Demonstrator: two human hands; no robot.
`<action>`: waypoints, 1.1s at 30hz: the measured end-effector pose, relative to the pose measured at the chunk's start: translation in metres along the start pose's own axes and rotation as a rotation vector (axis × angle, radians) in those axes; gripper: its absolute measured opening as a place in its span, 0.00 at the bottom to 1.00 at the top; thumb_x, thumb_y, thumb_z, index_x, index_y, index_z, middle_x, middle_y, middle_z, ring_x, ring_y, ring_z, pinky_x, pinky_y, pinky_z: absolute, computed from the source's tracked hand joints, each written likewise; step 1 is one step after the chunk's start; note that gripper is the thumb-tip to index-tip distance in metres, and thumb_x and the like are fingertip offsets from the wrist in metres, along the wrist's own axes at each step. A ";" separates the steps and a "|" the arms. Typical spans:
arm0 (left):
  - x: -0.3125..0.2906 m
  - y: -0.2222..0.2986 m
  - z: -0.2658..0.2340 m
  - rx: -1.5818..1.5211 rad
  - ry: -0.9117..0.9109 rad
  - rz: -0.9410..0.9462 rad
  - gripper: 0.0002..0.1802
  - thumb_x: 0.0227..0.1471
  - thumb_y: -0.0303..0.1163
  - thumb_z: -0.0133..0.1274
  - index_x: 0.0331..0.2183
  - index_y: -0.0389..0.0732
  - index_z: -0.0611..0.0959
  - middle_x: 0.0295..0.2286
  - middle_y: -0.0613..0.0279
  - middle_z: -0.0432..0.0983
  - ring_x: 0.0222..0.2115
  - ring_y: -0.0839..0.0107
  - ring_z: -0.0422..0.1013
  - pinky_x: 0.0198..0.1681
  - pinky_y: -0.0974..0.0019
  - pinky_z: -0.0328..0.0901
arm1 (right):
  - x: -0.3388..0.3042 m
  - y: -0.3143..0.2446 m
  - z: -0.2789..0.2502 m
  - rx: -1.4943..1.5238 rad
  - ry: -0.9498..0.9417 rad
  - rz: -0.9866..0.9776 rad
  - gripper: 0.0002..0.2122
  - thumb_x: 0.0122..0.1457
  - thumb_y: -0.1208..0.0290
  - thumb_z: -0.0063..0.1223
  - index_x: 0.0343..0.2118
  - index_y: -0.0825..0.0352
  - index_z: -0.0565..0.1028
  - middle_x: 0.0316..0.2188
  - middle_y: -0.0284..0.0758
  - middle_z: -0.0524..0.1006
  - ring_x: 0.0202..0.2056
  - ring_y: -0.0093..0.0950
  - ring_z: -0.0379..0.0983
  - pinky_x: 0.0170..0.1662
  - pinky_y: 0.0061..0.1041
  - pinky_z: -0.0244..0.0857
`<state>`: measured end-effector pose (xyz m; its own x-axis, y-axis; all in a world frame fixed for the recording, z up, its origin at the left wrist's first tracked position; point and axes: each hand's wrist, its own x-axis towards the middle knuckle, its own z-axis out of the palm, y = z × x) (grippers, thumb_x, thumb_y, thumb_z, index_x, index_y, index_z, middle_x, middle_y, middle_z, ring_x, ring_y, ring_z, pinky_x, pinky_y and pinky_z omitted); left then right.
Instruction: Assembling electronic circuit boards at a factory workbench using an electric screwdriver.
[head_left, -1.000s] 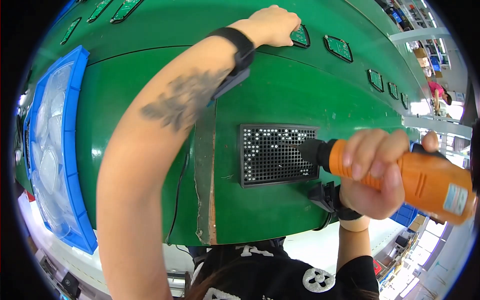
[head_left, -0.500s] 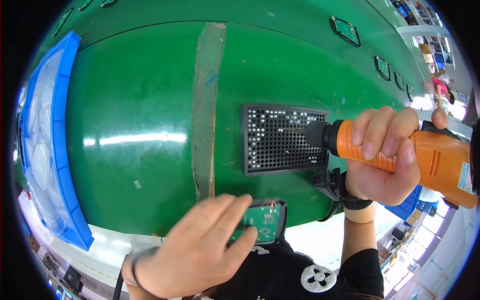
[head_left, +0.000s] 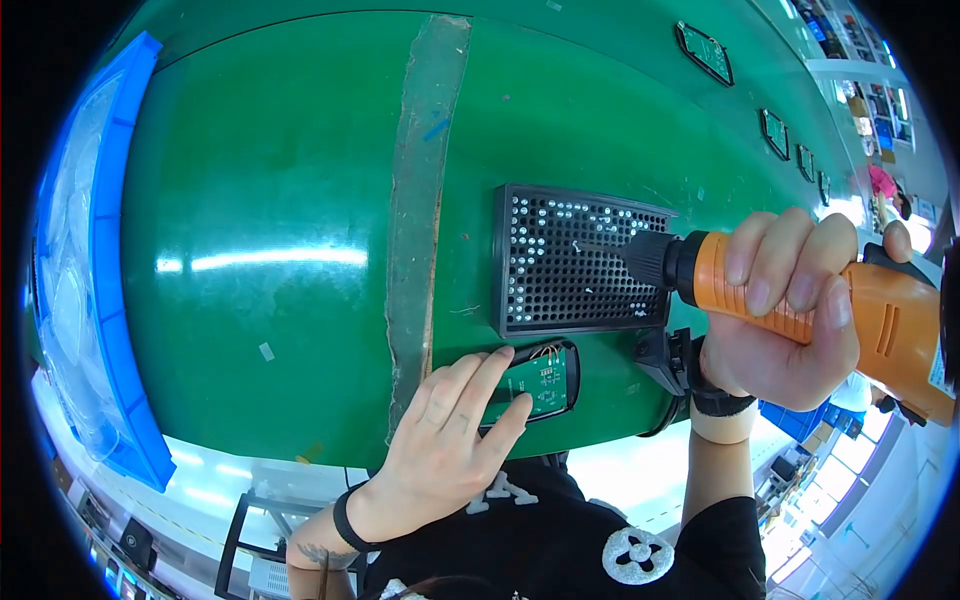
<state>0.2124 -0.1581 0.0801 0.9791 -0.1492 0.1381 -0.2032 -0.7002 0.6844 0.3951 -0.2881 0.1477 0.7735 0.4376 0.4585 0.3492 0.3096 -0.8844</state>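
"Where's the green board (head_left: 545,385)?"

"From far off, I see it by the near edge of the surface (head_left: 270,180). My left hand (head_left: 445,420) grips its left end. It looks light and stiff but could crack, so I'd hold the black rim (head_left: 575,375)."

"Right hand (head_left: 785,315)?"

"Squeezing the orange driver (head_left: 880,310), which points over the black screw tray (head_left: 502,260)."
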 end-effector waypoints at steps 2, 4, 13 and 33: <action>-0.002 0.000 0.003 -0.021 0.020 -0.016 0.18 0.34 0.28 0.60 0.33 0.39 0.77 0.45 0.49 0.64 0.43 0.54 0.62 0.43 0.56 0.61 | 0.004 0.000 -0.004 0.038 -0.187 -0.018 0.17 0.53 0.73 0.36 0.47 0.58 0.56 0.20 0.28 0.61 0.19 0.19 0.61 0.27 0.24 0.59; 0.000 0.001 0.006 -0.046 0.032 -0.015 0.18 0.34 0.27 0.60 0.33 0.40 0.77 0.45 0.50 0.65 0.43 0.54 0.62 0.43 0.56 0.60 | 0.011 -0.002 -0.012 0.064 -0.369 -0.036 0.17 0.53 0.73 0.36 0.48 0.58 0.56 0.20 0.28 0.62 0.19 0.20 0.61 0.27 0.25 0.60; -0.002 0.004 0.010 -0.065 0.112 -0.028 0.16 0.33 0.24 0.59 0.32 0.40 0.78 0.43 0.58 0.67 0.43 0.56 0.63 0.44 0.57 0.60 | -0.003 -0.001 -0.001 -0.116 -0.174 -0.070 0.15 0.54 0.72 0.35 0.46 0.58 0.58 0.22 0.30 0.63 0.21 0.21 0.62 0.29 0.27 0.60; -0.011 0.000 0.014 -0.087 0.162 -0.024 0.17 0.31 0.21 0.59 0.31 0.41 0.78 0.42 0.61 0.69 0.42 0.57 0.63 0.43 0.58 0.60 | -0.121 -0.066 0.015 0.053 -0.152 -0.344 0.23 0.43 0.77 0.57 0.42 0.68 0.60 0.14 0.30 0.70 0.10 0.18 0.65 0.12 0.13 0.65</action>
<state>0.2019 -0.1667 0.0685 0.9731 -0.0137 0.2299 -0.1855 -0.6384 0.7470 0.2707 -0.3486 0.1518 0.5272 0.4199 0.7387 0.5439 0.5013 -0.6730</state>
